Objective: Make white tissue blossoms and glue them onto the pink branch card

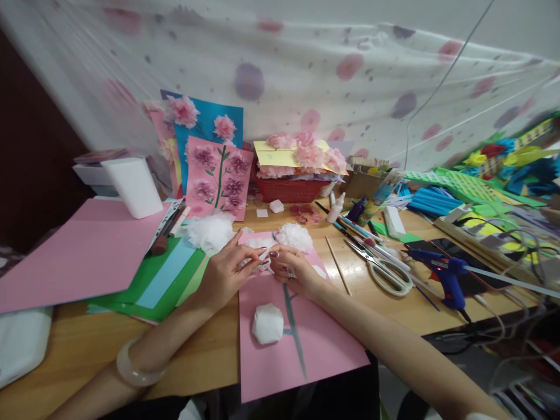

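Note:
Both my hands meet over the top of a pink card sheet (319,350) lying on the wooden table (79,344). My left hand (227,271) and my right hand (291,268) pinch a small white tissue piece (263,263) between their fingertips. A fluffy white tissue flower (294,236) sits on the card just behind my right hand. A folded white tissue pad (268,324) lies lower on the card beside a painted grey-green stem (294,326). Another white tissue puff (210,231) lies to the left.
Pink, green and blue paper sheets (87,256) cover the left. Scissors (385,271), pens and a blue glue gun (446,277) lie on the right. A red basket (289,189) with tissue flowers and finished flower cards (219,175) stand at the back. A white box (133,186) is back left.

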The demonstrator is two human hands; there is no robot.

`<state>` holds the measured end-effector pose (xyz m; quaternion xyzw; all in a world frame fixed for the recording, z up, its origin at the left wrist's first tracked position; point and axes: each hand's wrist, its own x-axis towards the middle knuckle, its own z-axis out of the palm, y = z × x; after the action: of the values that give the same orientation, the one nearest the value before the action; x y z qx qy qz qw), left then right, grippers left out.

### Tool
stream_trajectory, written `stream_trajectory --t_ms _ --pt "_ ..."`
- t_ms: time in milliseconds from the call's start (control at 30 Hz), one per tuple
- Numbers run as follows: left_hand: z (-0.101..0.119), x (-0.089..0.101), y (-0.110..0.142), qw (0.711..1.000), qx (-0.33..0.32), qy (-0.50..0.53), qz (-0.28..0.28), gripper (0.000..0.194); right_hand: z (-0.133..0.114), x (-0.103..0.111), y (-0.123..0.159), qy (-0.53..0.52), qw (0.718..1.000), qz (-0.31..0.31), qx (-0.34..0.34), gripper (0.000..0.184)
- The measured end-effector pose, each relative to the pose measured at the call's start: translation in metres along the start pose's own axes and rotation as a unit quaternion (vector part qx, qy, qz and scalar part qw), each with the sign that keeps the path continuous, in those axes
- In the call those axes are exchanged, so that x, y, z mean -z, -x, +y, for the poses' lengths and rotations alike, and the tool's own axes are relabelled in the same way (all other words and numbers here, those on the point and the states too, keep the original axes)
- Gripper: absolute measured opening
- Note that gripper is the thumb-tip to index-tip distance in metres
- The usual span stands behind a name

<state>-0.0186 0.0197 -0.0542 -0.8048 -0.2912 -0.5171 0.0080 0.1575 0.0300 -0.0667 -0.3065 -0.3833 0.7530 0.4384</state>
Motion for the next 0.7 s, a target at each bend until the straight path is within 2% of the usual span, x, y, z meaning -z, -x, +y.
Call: stream_trajectory --t_ms 167,433,700 --pt "-0.0001 0.0001 0.0003 1.0 -0.007 -0.002 -0.005 0.008 0.0009 -0.0003 -0.0003 0.025 1.0 -0.004 0.011 0.02" --pt "-0.001 -0.0007 0.0026 1.0 0.022 0.003 -0.021 0.008 0.0021 -0.0007 -0.0009 0.023 1.0 0.0 0.015 0.02" --pt "-0.0021 -0.0004 0.0026 1.0 0.014 -0.005 -0.021 0.007 0.0019 -0.0008 -0.0007 0.035 0.999 -0.001 0.018 0.021"
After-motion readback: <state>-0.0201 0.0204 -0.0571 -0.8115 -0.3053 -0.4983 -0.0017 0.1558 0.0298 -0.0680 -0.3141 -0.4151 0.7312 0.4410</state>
